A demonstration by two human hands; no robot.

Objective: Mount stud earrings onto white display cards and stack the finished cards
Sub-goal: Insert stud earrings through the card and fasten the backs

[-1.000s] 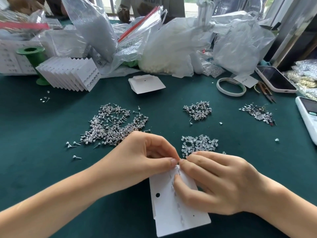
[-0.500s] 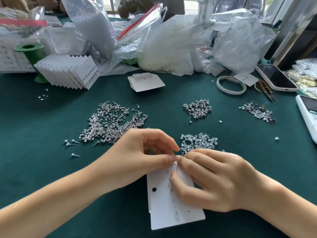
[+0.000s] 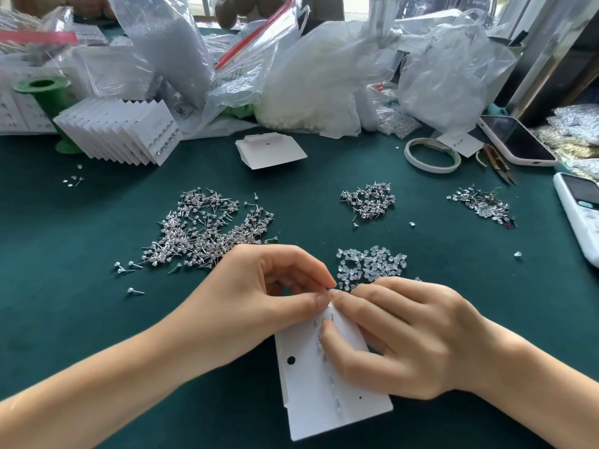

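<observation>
Grip: the top edge of a white display card (image 3: 319, 396) is pinched from both sides, thumb and forefinger of the left hand (image 3: 259, 299) meeting the fingertips of the right hand (image 3: 405, 335) at one spot.
Right hand: its thumb is pressed flat on the card face; the other fingers are curled over the card's upper right edge.
What is pinched: a small item may be held between the fingertips, but it cannot be made out.
Card: it is tilted, extending from the grip down toward the viewer, a row of stud posts running along its middle and a round hole near its left side.
Just beyond the grip, right: a pile of clear earring backs (image 3: 371, 264) is seen on the green table cover (image 3: 64, 286).
Beyond the grip, left: a large heap of stud earrings (image 3: 207, 231) is spread out.
Farther off: a smaller stud pile (image 3: 369, 202), blank cards (image 3: 270, 150), and a fanned stack of finished cards (image 3: 120, 131) at far left.
Far right: a tape roll (image 3: 432, 155), a phone (image 3: 517, 140) and plastic bags (image 3: 324, 76) are laid behind.
</observation>
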